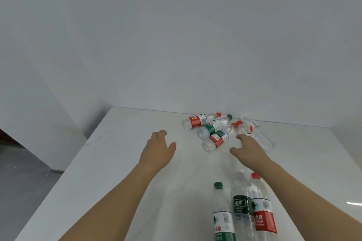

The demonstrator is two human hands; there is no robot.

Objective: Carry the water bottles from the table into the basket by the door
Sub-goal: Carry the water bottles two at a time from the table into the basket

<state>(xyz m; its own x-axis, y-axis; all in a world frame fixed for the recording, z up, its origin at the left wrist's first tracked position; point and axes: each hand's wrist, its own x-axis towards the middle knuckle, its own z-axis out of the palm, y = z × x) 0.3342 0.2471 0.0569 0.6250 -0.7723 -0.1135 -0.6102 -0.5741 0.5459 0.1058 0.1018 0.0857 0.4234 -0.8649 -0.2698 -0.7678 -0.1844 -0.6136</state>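
Several clear water bottles lie in a heap at the far side of the white table (109,162): a red-labelled one (199,120), a green-labelled one (212,126), another red-labelled one (217,140) and a clear one (261,138). Three bottles stand upright near me: green cap (223,215), dark green label (242,201), red label (262,211). My left hand (158,148) hovers over the table left of the heap, fingers loosely curled, holding nothing. My right hand (248,147) reaches to the heap's right side, fingers extended beside a red-capped bottle (241,128). The basket is out of view.
White walls rise behind the table and on the left. The table's left edge drops to a dark grey floor (25,178). Bare tabletop lies left of my left hand.
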